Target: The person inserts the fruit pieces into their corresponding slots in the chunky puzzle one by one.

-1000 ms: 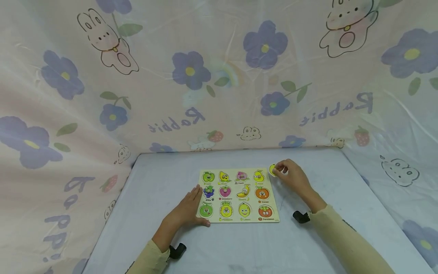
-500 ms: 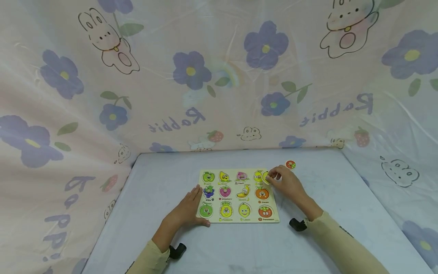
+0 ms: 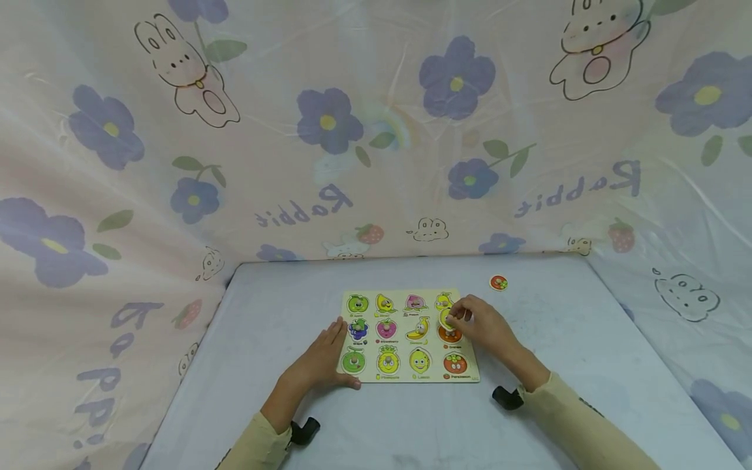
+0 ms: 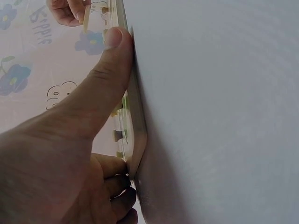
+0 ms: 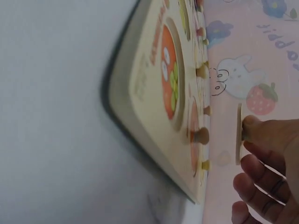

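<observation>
A wooden fruit puzzle board [image 3: 402,377] lies on the white-covered table. My left hand [image 3: 320,356] rests at its near left corner, fingers along the left side and thumb along the front edge. My right hand [image 3: 484,326] pinches a yellow lemon puzzle piece [image 3: 444,319] by its knob, above the board's right side. In the right wrist view, this thin piece [image 5: 239,135] stands edge-on, apart from the board. The lemon recess [image 3: 420,360] and the persimmon recess [image 3: 455,363] in the front row hold no pieces. Knobbed fruit pieces fill other recesses.
A red persimmon puzzle piece [image 3: 499,282] lies on the table [image 3: 282,294] beyond the board's far right corner. A patterned cloth [image 3: 388,183] hangs behind and at the sides. Black wrist-camera mounts [image 3: 305,431] stick out below both wrists.
My right hand has carried the lemon piece left and nearer, from beyond the board's far right corner to over its right side. The persimmon piece came into sight. My left hand stayed put.
</observation>
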Motion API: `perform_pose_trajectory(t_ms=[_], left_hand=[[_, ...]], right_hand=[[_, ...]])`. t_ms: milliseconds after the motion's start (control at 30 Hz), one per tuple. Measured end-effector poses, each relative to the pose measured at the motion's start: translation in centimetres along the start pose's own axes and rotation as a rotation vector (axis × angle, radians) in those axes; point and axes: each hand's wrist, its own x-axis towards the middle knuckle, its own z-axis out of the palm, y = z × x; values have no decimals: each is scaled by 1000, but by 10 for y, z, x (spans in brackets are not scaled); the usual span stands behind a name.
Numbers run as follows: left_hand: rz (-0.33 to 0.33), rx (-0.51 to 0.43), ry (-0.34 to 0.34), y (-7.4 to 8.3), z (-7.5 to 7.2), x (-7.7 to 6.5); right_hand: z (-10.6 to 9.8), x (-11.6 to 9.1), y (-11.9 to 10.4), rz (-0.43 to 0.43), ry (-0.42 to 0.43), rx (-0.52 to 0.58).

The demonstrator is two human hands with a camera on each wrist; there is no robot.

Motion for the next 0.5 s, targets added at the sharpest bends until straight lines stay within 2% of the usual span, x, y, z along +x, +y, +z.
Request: perform_pose_trajectory(t_ms=[500], left_hand=[[4,8,-10,3,-3,-2]], right_hand=[[17,-14,-16,-54,-121,10]])
